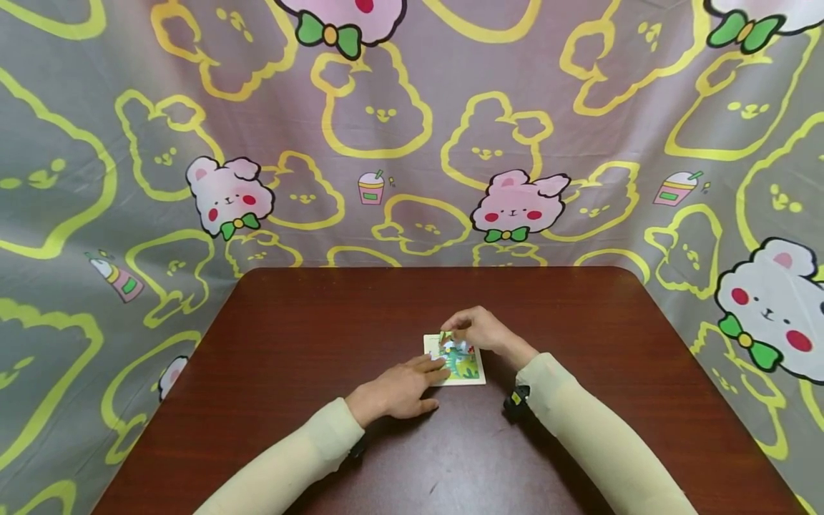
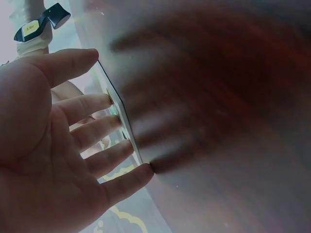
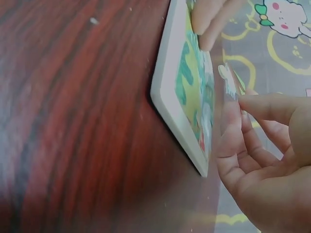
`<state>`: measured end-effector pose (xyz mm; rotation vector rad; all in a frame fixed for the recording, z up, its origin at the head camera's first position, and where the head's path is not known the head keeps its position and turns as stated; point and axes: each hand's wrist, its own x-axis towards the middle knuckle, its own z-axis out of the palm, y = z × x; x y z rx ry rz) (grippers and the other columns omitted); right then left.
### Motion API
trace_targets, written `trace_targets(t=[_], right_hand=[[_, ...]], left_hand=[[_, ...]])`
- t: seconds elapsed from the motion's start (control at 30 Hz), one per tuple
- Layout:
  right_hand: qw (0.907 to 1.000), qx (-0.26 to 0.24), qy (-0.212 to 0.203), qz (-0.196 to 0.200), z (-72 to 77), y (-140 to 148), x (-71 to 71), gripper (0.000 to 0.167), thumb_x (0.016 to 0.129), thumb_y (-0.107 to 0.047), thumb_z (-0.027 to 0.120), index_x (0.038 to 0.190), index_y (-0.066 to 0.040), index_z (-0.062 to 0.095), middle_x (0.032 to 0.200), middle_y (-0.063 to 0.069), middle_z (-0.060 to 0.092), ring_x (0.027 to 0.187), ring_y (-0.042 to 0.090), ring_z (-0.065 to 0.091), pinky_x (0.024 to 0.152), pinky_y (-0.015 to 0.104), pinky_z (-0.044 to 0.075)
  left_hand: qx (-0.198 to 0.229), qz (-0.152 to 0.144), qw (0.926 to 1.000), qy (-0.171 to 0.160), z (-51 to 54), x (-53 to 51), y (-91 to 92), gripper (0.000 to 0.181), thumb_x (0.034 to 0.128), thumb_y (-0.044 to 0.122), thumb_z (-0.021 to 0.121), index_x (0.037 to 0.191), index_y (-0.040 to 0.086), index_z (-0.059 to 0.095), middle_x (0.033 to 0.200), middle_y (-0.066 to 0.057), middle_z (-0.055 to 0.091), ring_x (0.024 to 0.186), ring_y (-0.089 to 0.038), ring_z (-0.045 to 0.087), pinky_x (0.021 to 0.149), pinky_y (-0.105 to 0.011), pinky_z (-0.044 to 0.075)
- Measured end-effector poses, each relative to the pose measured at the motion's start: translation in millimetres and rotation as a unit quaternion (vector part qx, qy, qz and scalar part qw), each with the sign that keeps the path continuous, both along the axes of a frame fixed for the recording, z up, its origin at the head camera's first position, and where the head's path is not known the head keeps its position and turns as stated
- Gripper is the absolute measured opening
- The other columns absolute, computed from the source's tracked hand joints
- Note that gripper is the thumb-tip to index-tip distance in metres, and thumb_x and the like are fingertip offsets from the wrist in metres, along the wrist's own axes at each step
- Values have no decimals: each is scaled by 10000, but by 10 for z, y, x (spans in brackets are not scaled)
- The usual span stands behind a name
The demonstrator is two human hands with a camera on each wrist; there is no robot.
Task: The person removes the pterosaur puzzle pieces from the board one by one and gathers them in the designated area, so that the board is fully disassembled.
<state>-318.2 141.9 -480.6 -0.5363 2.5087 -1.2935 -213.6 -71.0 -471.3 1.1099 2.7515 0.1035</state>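
Note:
A small square picture puzzle board [image 1: 475, 382] with a white rim lies on the table, printed in green, yellow and blue. My left hand [image 1: 400, 390] rests with extended fingers over its left side; in the left wrist view the fingertips of that hand [image 2: 73, 131] meet the board's edge [image 2: 122, 106]. Above the far part of the board, my right hand [image 1: 484, 332] pinches a thin puzzle piece [image 3: 230, 81] between thumb and forefinger. In the right wrist view, the piece is held apart from the board's surface. Fingers hide part of the picture.
The dark red-brown wooden table [image 1: 309, 322] extends on all sides of the board. Behind and beside it hangs a grey curtain [image 1: 412, 179] with yellow outlines and cartoon bears. A black wrist device [image 1: 516, 402] sits below the right cuff.

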Motion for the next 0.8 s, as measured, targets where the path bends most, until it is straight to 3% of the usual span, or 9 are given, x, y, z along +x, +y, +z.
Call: trace_targets(t=[0.23,0.53,0.8], right_hand=[[9997,-26,-180,-186,46,143,-9,177,920,-42,661,1028,-110,782,991,70,765,807,146,658,699,311,554],[9987,24,-327,-400,80,350,-32,171,930,-54,649,1040,-103,770,969,81,750,767,227,664,646,365,543],[9982,3,-366,-478,44,552,-68,190,928,-29,633,1055,-83,763,934,99,743,769,225,662,648,360,543]], left_hand=[[-3,20,10000,-42,-7,-6,-1,589,969,372,608,1506,174,464,1587,-50,419,1482,-302,368,1188,-404,364],[59,59,10000,-15,-4,9,4,590,963,374,618,1501,181,472,1592,-31,413,1484,-304,363,1129,-473,430],[12,12,9999,111,-20,27,8,590,969,394,609,1505,190,467,1599,-23,402,1485,-299,362,1143,-449,419]])
